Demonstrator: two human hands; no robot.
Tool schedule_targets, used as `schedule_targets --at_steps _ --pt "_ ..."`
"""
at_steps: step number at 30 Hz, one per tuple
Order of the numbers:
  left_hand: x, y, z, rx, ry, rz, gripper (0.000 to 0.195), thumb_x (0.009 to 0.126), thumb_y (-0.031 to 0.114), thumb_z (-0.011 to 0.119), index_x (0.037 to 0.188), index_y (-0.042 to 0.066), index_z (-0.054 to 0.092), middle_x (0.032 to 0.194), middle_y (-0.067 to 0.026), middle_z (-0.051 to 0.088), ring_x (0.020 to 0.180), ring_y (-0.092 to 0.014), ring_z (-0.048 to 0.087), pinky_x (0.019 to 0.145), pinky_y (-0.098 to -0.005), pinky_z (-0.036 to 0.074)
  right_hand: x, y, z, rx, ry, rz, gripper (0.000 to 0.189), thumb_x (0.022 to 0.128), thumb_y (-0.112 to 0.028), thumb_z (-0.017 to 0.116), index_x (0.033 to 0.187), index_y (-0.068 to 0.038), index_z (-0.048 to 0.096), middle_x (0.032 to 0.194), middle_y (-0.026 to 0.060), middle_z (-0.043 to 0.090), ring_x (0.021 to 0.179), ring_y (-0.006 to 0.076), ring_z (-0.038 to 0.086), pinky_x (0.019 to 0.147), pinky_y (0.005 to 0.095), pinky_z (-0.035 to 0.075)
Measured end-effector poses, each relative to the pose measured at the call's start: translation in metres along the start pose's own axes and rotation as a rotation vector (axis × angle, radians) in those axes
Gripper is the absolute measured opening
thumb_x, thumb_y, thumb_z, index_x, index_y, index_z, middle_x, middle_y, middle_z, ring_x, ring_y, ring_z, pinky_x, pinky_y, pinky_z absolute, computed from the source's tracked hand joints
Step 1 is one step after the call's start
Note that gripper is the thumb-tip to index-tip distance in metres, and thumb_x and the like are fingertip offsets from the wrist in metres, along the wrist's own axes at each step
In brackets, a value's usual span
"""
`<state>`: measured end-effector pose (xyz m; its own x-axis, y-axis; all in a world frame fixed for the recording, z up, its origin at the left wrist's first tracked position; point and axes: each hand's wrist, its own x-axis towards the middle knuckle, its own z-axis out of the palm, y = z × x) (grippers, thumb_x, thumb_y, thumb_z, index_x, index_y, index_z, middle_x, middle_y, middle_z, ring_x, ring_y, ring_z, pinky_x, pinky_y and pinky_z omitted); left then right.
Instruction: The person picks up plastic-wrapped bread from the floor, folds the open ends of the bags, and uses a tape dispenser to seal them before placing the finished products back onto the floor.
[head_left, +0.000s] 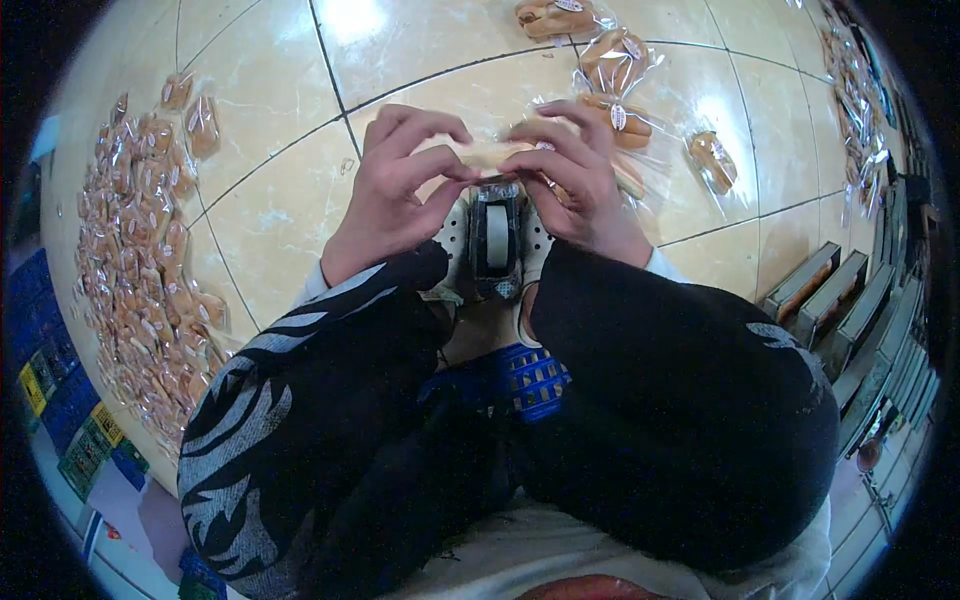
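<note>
My left hand (412, 176) and my right hand (566, 169) face each other above a black tape dispenser (496, 236), which stands between my feet in light perforated clogs. The thumb and index finger of each hand pinch a thin strip or edge of clear plastic (491, 178) just over the dispenser's far end. Motion blur hides exactly how it is held. Behind the right fingers lie wrapped bread rolls (628, 127) in clear bags with white oval labels. Another wrapped roll (615, 61) sits farther off, and a small one (712, 161) lies apart to the right.
A large spread of bagged rolls (139, 225) covers the tiled floor (277, 172) at left. More bags (859, 120) lie at far right. Metal trays (806, 285) stand stacked at right. A blue plastic crate (536, 382) is under me; further crates (90, 450) are at lower left.
</note>
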<state>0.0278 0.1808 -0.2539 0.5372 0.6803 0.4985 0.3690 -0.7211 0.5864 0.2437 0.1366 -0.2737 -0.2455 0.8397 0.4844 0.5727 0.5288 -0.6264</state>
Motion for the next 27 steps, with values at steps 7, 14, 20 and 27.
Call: schedule_targets --at_steps 7,14,20,27 --pt "-0.024 0.003 0.005 -0.497 0.000 -0.612 0.012 0.072 -0.004 0.074 0.081 0.002 0.070 0.079 -0.0042 0.066 0.081 -0.017 0.058 0.075 -0.0300 0.045 -0.012 -0.009 0.012 0.607 0.070 0.579 0.021 0.080 -0.006 0.073 0.097 -0.006 0.060 0.086 -0.0001 0.061 0.087 0.0109 0.057 0.082 0.0282 0.044" --pt "-0.020 0.000 0.002 -0.228 -0.096 -0.361 0.020 0.074 0.001 0.076 0.092 0.008 0.076 0.079 -0.0033 0.069 0.076 -0.018 0.059 0.070 -0.0298 0.049 -0.011 -0.009 0.019 0.804 0.089 0.873 0.019 0.083 -0.006 0.071 0.096 -0.002 0.057 0.084 0.0010 0.063 0.077 0.0059 0.058 0.070 0.0220 0.046" --pt "-0.022 -0.005 0.013 -0.051 -0.077 -0.160 0.017 0.072 0.004 0.077 0.087 0.008 0.071 0.083 -0.0039 0.065 0.082 -0.023 0.056 0.070 -0.0331 0.047 -0.014 -0.015 0.019 0.810 0.082 0.917 0.018 0.082 -0.008 0.071 0.100 -0.004 0.068 0.085 0.0025 0.067 0.078 0.0097 0.060 0.071 0.0246 0.047" --pt "-0.029 0.000 0.017 0.147 -0.018 -0.029 0.019 0.070 0.010 0.078 0.086 0.013 0.068 0.096 0.0001 0.059 0.094 -0.023 0.052 0.079 -0.0373 0.038 -0.014 -0.015 0.002 -0.083 -0.097 0.189 0.023 0.070 -0.020 0.079 0.093 -0.019 0.075 0.088 -0.0001 0.062 0.099 0.0223 0.054 0.088 0.0435 0.031"
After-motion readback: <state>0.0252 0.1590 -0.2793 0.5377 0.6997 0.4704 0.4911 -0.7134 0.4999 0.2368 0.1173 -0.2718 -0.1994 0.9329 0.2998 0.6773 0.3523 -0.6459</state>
